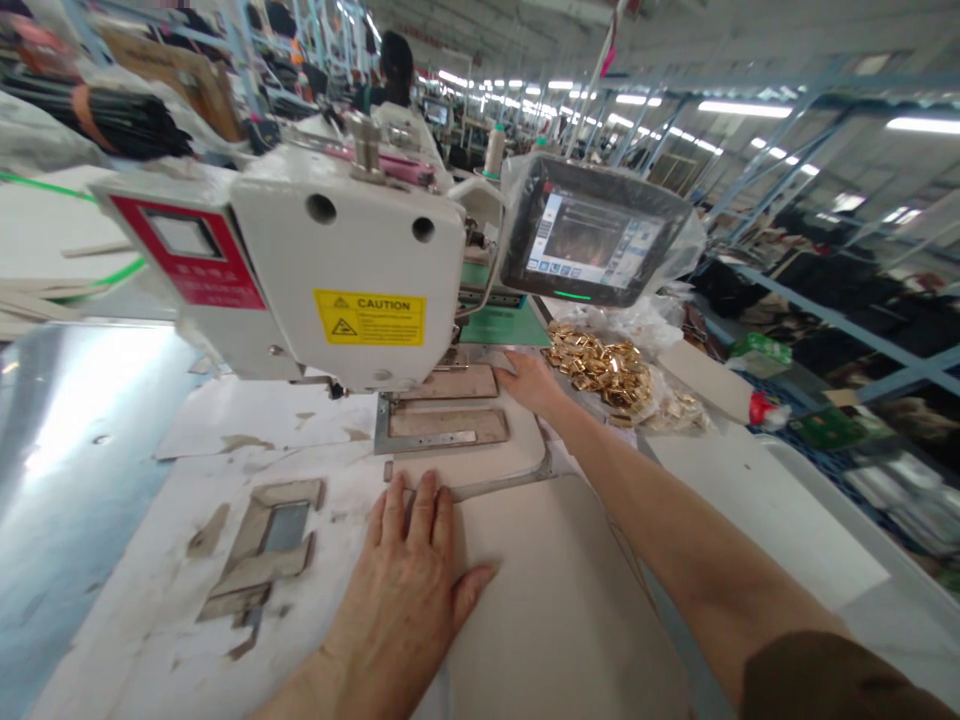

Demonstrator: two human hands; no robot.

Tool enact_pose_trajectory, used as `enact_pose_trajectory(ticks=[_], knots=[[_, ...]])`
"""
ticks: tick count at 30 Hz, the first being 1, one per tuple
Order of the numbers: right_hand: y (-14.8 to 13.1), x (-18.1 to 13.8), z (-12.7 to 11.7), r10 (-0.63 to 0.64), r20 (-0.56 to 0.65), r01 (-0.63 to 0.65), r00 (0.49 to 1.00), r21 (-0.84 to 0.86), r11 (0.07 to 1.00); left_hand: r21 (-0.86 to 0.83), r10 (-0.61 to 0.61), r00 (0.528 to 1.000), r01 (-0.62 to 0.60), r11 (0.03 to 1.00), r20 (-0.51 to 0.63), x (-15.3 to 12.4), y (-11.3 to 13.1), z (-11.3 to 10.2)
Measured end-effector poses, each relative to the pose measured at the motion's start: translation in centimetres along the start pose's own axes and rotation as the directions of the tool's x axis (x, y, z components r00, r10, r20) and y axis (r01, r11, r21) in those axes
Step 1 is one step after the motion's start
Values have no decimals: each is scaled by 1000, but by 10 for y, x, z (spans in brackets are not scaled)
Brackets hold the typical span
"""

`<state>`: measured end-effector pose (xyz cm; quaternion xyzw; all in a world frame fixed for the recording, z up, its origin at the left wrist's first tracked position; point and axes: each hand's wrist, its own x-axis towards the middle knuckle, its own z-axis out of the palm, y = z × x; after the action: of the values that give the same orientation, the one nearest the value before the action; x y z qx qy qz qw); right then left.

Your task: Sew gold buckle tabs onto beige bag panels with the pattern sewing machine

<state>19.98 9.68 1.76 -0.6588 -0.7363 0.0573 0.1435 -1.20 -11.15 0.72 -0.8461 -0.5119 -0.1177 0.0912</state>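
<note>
My left hand lies flat and open on a beige fabric panel spread over the sewing table, fingers pointing toward the machine. My right hand reaches forward to the far edge of the panel, beside the metal clamp frame under the white sewing machine head. Its fingers rest spread on the surface and I see nothing in them. A thin metal guide runs along the panel's edge between my two hands.
A plastic-wrapped touchscreen stands right of the machine. A pile of gold metal pieces in clear plastic lies behind my right hand. Taped template cutouts mark the table at left. A person stands far behind the machine.
</note>
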Motion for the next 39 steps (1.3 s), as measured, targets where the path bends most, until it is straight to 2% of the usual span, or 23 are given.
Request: enact_pose_trajectory(ticks=[2,5,7,10,12,14,21,29,39], knots=[[1,-10,-5,36,-88,-32,995,53,998,2,23,1000,-23,1000,-1,-1,-3,3],[8,-44,-27,-92,-164,119,982,161,980,-10,57,998,-57,998,6,-1,-6,7],[16,-79,-42,-230,-104,248,968,208,946,-22,62,998,-62,998,6,0,-7,8],[26,-134,-53,-401,46,382,915,224,897,-37,49,999,-49,998,5,2,-7,6],[30,-161,-50,-443,83,420,893,202,885,-47,42,999,-42,998,10,3,-7,4],[31,-177,-44,-436,73,417,897,189,889,-57,43,999,-42,997,14,4,-7,2],[20,-176,-35,-406,-13,401,914,181,898,-30,60,998,-60,998,5,7,-8,-2],[15,-176,-36,-424,15,421,906,78,903,-30,66,998,-66,997,8,9,-10,-5],[15,-179,-35,-432,-36,431,901,188,883,-45,110,994,-111,993,-7,8,-17,4]])
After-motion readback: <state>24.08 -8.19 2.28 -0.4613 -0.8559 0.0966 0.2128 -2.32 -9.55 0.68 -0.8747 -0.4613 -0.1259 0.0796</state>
